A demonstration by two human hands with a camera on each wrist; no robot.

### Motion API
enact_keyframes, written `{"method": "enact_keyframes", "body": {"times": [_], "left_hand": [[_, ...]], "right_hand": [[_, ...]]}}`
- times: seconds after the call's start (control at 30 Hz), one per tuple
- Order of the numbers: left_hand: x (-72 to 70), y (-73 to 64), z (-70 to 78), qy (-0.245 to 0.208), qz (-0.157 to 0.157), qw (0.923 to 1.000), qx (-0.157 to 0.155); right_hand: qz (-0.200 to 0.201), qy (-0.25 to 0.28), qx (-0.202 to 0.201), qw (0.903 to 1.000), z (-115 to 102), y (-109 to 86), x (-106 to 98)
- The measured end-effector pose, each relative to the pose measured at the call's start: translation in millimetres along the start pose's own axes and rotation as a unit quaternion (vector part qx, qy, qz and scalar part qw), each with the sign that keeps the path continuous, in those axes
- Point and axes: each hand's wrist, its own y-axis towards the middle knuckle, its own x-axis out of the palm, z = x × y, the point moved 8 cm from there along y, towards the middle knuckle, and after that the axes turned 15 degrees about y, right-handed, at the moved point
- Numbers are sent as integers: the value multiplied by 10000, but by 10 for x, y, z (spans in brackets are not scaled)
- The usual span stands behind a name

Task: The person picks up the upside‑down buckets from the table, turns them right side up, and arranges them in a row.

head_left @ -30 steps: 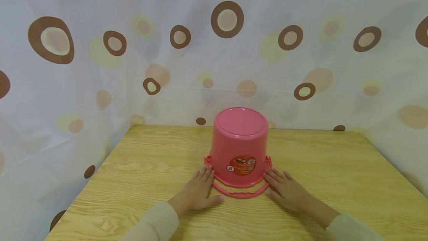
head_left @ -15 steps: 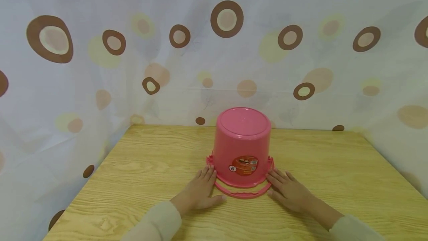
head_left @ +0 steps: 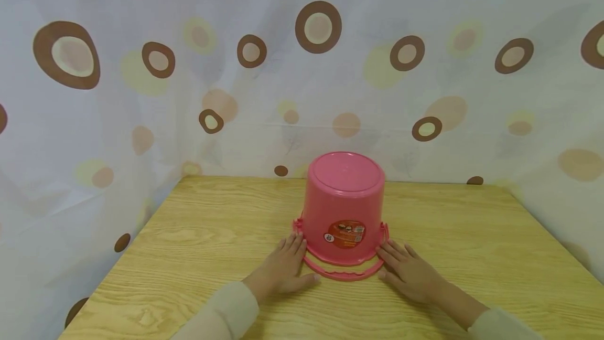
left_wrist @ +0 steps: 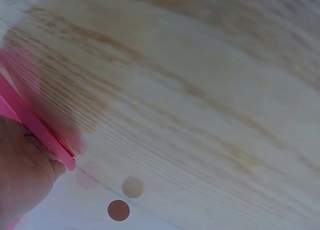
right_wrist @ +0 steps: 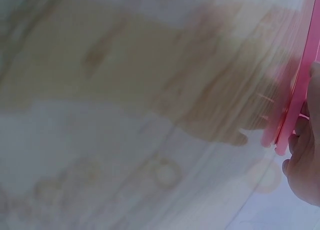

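A pink plastic bucket (head_left: 344, 209) stands upside down on the wooden table, its base facing up and a red label (head_left: 346, 234) on its front. Its pink handle (head_left: 346, 276) lies curved on the table before the rim. My left hand (head_left: 281, 269) is laid against the bucket's lower left side, fingers extended, thumb spread along the table. On the opposite side my right hand (head_left: 410, 272) touches the handle's right end with straight fingers. Each wrist view shows a hand beside the pink handle, the left (left_wrist: 25, 170) and the right (right_wrist: 305, 160) only partly in frame.
The light wooden table (head_left: 203, 224) has a glossy top that reflects the bucket and hands in the wrist views. A white curtain (head_left: 264, 93) with brown and beige circles hangs behind it and at both sides.
The bucket has slid slightly to the right on the table, and both hands have shifted right along with it. The view has turned a little to the right.
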Motion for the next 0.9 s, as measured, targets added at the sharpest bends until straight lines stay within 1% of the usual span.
{"method": "enact_keyframes", "body": {"times": [0.2,0.43,0.67,0.8,0.9], "left_hand": [[2,22,33,-55,-80,9999,27],[16,35,64,4,-134,9999,55],[-3,22,74,54,-137,9998,126],[-9,16,69,192,-138,9996,150],[-19,15,57,346,-47,9993,139]], "right_hand": [[79,-100,-15,9999,18,-30,-27],[35,-38,40,10000,40,-56,-41],[78,21,9,10000,13,-58,-47],[151,30,-35,9999,-6,-54,-59],[219,-6,-86,9997,-12,-51,-69]]}}
